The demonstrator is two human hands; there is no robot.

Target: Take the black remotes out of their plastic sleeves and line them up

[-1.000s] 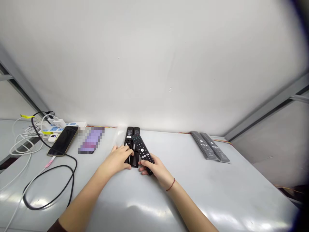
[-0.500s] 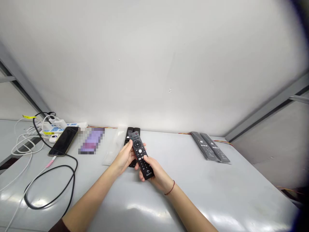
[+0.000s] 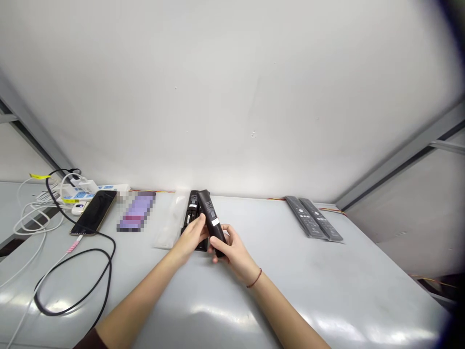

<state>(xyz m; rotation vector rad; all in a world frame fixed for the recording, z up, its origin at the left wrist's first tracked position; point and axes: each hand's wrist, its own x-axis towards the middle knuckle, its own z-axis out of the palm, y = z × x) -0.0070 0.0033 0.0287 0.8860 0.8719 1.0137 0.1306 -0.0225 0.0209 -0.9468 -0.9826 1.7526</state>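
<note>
A black remote control (image 3: 209, 209) is held above the table, tilted, with its back and a white label facing up. My right hand (image 3: 232, 252) is wrapped around its lower end, the thumb on the back cover. My left hand (image 3: 191, 238) is closed at its left edge, the thumb against the side and the other fingers partly hidden beneath. Just behind lies another black remote (image 3: 192, 206) back up, its battery compartment apparently uncovered; the hands and the held remote hide much of it.
To the left lie a clear plastic bag (image 3: 169, 225), a blurred-out phone-like item (image 3: 136, 211) and a black phone (image 3: 94, 213) on a charging cable. Cables loop around a power strip (image 3: 112, 188). Two wrapped remotes (image 3: 314, 218) lie at right on the grey table (image 3: 290, 286). A white wall (image 3: 232, 97) rises behind.
The held remote has been turned over: its buttons faced up before, and now its back does. Both hands have stayed at it, with the right hand's grip shifted.
</note>
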